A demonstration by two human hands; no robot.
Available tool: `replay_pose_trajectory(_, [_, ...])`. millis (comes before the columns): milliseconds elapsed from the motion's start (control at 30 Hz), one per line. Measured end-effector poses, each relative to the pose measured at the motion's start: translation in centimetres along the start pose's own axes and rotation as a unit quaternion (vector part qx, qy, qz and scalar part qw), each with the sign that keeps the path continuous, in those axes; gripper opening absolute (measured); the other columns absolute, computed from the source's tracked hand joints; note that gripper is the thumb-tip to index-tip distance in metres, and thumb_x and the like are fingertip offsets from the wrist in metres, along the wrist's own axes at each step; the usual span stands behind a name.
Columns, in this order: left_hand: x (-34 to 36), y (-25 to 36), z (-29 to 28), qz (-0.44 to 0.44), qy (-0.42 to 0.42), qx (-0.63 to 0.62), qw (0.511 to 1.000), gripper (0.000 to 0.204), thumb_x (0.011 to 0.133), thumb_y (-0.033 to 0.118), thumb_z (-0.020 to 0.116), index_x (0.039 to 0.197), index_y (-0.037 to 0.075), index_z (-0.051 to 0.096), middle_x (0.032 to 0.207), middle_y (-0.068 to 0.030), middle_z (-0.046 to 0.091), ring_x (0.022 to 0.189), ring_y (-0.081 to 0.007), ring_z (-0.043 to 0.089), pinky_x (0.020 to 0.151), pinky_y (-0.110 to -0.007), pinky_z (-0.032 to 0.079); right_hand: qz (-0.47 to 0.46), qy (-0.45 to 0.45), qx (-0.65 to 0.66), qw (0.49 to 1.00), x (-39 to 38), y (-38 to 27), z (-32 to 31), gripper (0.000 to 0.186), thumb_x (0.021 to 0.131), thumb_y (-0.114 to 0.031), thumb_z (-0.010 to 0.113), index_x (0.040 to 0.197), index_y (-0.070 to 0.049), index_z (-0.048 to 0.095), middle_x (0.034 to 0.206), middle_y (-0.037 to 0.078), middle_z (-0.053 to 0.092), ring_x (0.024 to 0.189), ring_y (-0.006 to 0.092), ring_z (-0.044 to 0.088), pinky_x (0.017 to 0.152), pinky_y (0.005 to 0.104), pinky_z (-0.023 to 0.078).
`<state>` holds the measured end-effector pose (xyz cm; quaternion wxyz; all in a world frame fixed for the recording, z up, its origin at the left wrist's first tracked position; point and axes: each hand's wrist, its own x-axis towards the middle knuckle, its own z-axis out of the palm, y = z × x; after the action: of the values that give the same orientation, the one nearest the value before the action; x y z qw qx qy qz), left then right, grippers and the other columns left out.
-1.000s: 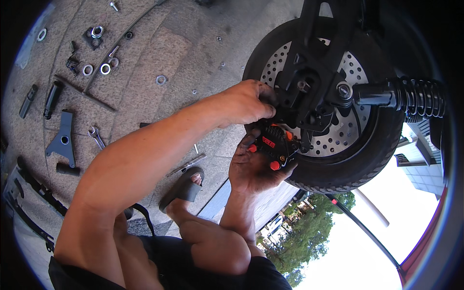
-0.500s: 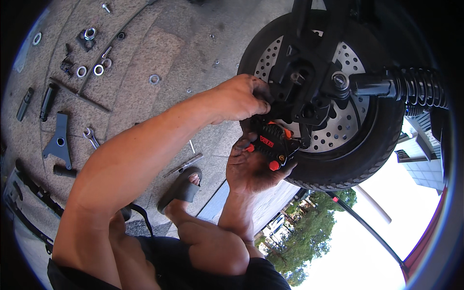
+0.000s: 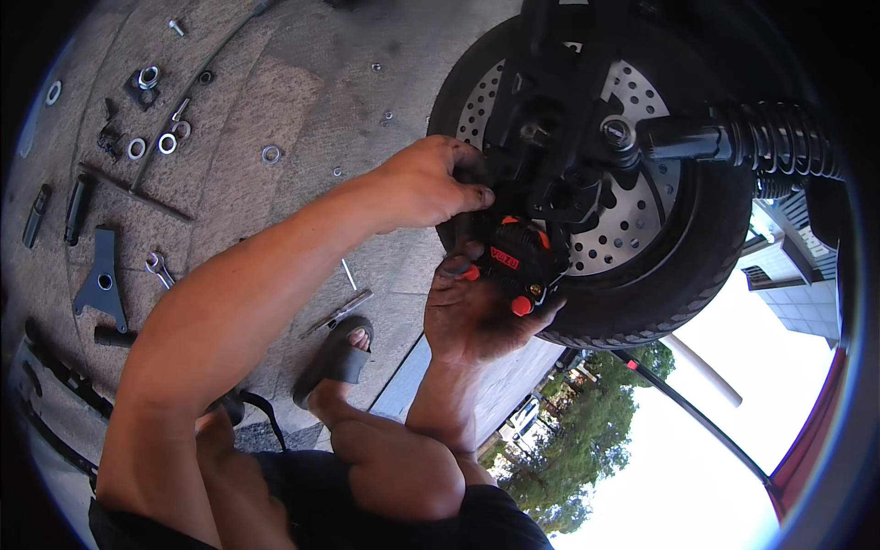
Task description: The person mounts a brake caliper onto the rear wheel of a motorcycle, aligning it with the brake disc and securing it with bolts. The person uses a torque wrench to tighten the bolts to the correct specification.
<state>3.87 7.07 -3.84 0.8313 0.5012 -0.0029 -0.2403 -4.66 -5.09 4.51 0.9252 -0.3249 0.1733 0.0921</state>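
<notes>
My right hand [image 3: 477, 316] is palm up below the wheel's hub, its fingers and thumb around a black brake caliper [image 3: 527, 247] with red caps. The caliper sits at the lower edge of the drilled brake disc [image 3: 632, 220], close to the black bracket [image 3: 568, 197]. Above it, my left hand [image 3: 431, 183] has its thumb and fingers bent together at the bracket's left side. Whatever lies between those fingertips is hidden in shadow. Both hands are smudged dark. The tyre [image 3: 706, 266] stands behind the disc.
A coil-spring shock absorber [image 3: 779, 147] runs right from the hub. On the paving at left lie washers [image 3: 167, 144], a wrench [image 3: 159, 269], a grey bracket plate [image 3: 105, 280], black sockets [image 3: 79, 209] and a T-handle tool [image 3: 133, 192]. My sandalled foot [image 3: 339, 362] is below my left forearm.
The view has shifted slightly, so the wheel and floor appear farther left. The caliper has moved a little rightward against the disc and turned slightly in my right hand. My left hand stays at the bracket.
</notes>
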Motion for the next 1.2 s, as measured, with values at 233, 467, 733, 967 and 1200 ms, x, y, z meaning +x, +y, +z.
replay_pose_trajectory(233, [-0.2,-0.2,-0.1,-0.016,-0.038,-0.144,0.989,0.024,0.082,0.01,0.066,0.103,-0.002,0.067,0.096,-0.0118,0.069,0.09,-0.0188,0.063,0.083,-0.03,0.049,0.012,-0.027,-0.005,1.0,0.0,0.3,0.3,0.086,0.079,-0.067,0.057,0.142,-0.011,0.038,0.131,0.017,0.05,0.105,0.0305,0.059,0.087,0.0384,0.047])
replay_pose_trajectory(467, [-1.1,1.3,0.6,-0.019,-0.016,-0.178,0.984,0.032,0.078,0.018,0.073,0.103,0.0,0.067,0.095,-0.0099,0.069,0.089,-0.0184,0.064,0.081,-0.031,0.051,-0.007,0.007,-0.01,1.0,-0.1,0.2,0.0,0.083,0.079,-0.067,0.057,0.139,-0.012,0.042,0.13,0.014,0.052,0.106,0.0282,0.058,0.088,0.0372,0.045])
replay_pose_trajectory(733, [-1.8,3.3,3.7,0.026,0.039,-0.139,0.989,0.051,0.066,0.032,0.085,0.104,0.003,0.068,0.098,-0.0105,0.07,0.091,-0.0196,0.065,0.085,-0.033,0.051,-0.032,0.073,-0.004,0.997,-0.1,0.2,0.0,0.075,0.077,-0.065,0.059,0.133,-0.015,0.049,0.13,0.005,0.053,0.117,0.0225,0.049,0.099,0.0373,0.039])
replay_pose_trajectory(967, [-1.6,4.6,6.6,0.029,0.101,-0.231,0.967,0.044,0.067,0.027,0.085,0.096,0.0,0.069,0.088,-0.0096,0.07,0.076,-0.0146,0.066,0.069,-0.028,0.054,-0.033,0.13,-0.061,0.989,-0.2,0.3,0.3,0.073,0.078,-0.069,0.056,0.124,-0.013,0.056,0.113,0.004,0.061,0.094,0.0176,0.057,0.082,0.0285,0.046])
replay_pose_trajectory(1200, [-2.7,6.3,7.2,-0.046,0.133,-0.179,0.974,0.035,0.075,0.02,0.076,0.101,0.0,0.065,0.089,-0.0086,0.068,0.077,-0.017,0.066,0.071,-0.03,0.055,-0.044,0.049,0.004,0.998,-0.1,0.3,-0.3,0.068,0.083,-0.053,0.064,0.132,-0.01,0.044,0.127,0.007,0.053,0.119,0.0216,0.05,0.103,0.0393,0.039])
